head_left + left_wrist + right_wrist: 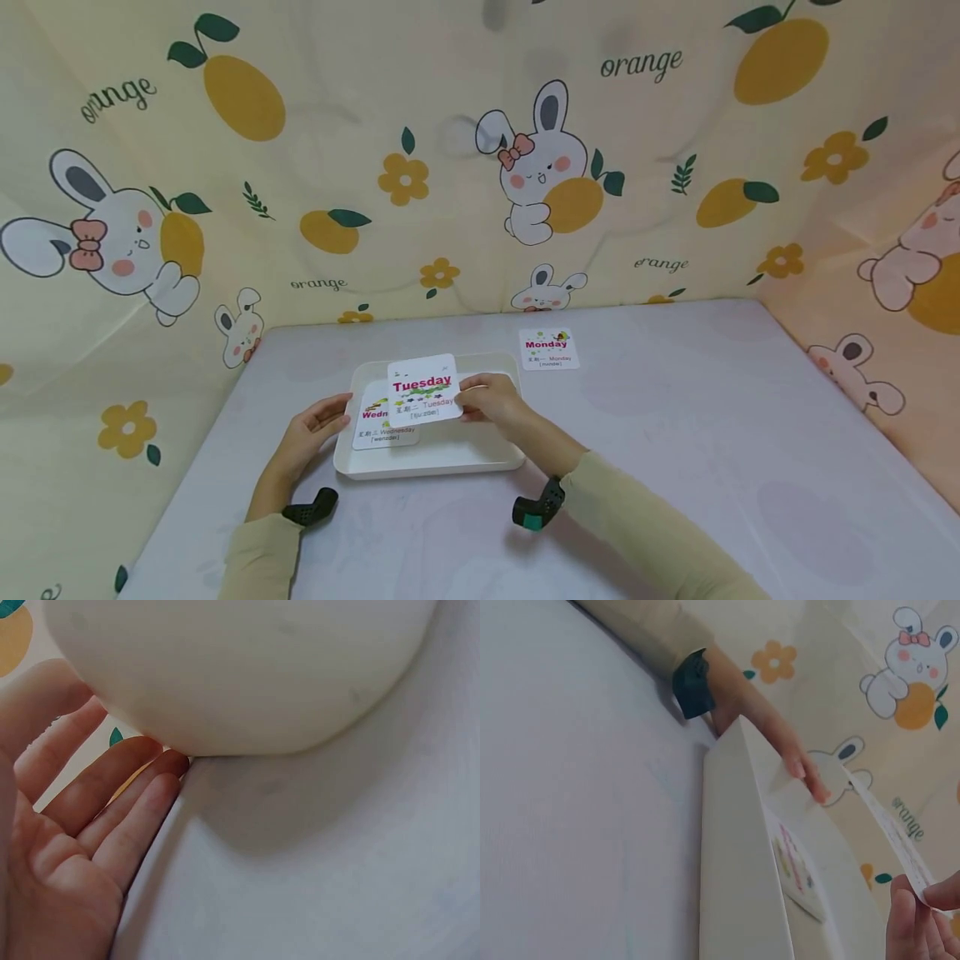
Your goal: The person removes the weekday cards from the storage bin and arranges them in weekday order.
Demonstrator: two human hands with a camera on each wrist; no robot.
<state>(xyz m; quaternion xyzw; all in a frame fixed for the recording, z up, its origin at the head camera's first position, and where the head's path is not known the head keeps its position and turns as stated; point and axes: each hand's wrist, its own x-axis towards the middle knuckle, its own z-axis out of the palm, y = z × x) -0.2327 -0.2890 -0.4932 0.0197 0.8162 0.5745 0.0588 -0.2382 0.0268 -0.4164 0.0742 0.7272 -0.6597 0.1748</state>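
The fingers and thumb of my right hand (491,400) pinch the right edge of a white Tuesday card (423,390), which is held up over a white tray (465,460). In the right wrist view the Tuesday card (892,832) appears nearly edge-on and tilted. A Wednesday card (375,437) lies in the left part of the tray, partly covered from above by the Tuesday card. At the tray's left side, my left hand (303,437) touches the wall with gently bent, spread fingers. The left wrist view shows its fingertips (161,791) against the tray's outer side.
A Monday card (550,350) lies on the pale tablecloth (675,450) behind the tray, to its right. Fabric walls (442,67) printed with rabbits and oranges enclose the table at the back and sides. Each wrist wears a dark band (311,507).
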